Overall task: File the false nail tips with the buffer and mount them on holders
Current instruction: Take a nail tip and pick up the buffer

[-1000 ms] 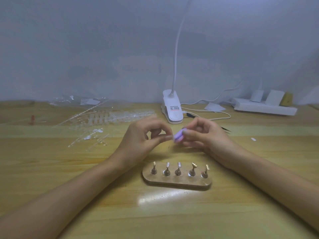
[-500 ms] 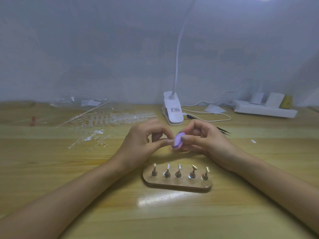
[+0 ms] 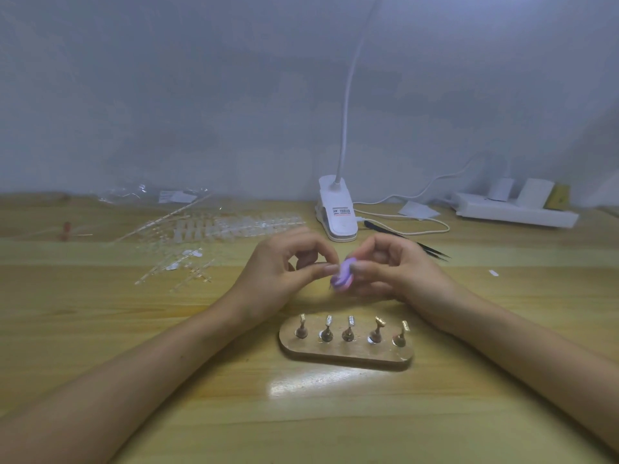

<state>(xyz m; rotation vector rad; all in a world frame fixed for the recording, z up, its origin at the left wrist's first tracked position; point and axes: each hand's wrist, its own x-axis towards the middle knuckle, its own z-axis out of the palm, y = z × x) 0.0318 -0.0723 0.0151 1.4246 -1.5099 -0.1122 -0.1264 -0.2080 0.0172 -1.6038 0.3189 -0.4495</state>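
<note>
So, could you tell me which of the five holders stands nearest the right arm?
The holder at the wooden base's right end; the other four stand further left.

Hands meet over the table [image 3: 100,313], behind a holder stand [image 3: 345,354].
The buffer [image 3: 343,279] sits between the left hand [image 3: 278,269] and right hand [image 3: 398,272]. Nail tip strips [image 3: 217,229] lie back left, a clip lamp [image 3: 338,212] behind the hands, tweezers [image 3: 418,244] beside it, and a power strip [image 3: 516,214] far right.

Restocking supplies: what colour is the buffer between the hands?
The small oval buffer is purple with a pinkish edge; head view.
</note>
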